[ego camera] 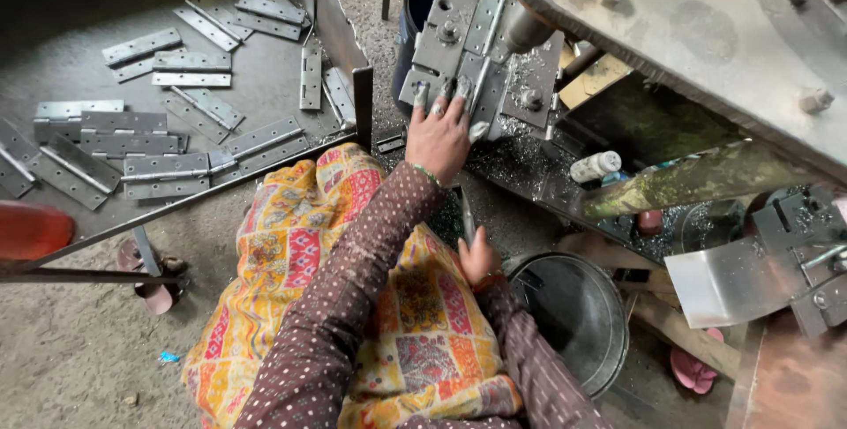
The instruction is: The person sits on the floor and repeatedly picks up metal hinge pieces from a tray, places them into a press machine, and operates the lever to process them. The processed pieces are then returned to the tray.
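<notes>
My left hand (pixel 438 133) reaches up to a grey steel hinge (pixel 476 76) lying on the machine's work plate (pixel 529 94). Its fingers are spread over the hinge's lower leaf and the thumb hooks its right edge. A drill spindle (pixel 522 30) stands just above the hinge. My right hand (pixel 479 257) is low by my lap, partly hidden behind the left sleeve. Its fingers are curled around a slim grey metal strip (pixel 465 210) that sticks upward. Metal shavings (pixel 507 160) cover the plate below the hinge.
Several flat steel hinges (pixel 168 142) lie spread on a metal tray (pixel 265 85) at the left. A steel bucket (pixel 573 310) stands at my right knee. A small white bottle (pixel 595 165) lies on the machine base. The heavy machine frame (pixel 697 32) overhangs the upper right.
</notes>
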